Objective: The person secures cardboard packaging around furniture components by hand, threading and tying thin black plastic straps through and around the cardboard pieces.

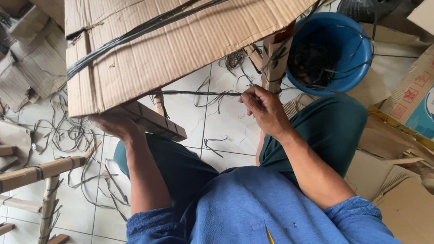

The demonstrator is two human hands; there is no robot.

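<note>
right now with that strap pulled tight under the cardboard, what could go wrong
The dark strap is taut between the cardboard sheet and the right hand; if it slips or snaps, it could whip or cut the fingers. The left hand sits under the sheet's edge and could get pinched. Loose strap offcuts on the tiled floor could snag a foot.

Soft, even daylight, bright on the white floor (pixel 227 131); shadows faint; edges seem slightly stretched; focus mostly sharp.
</note>
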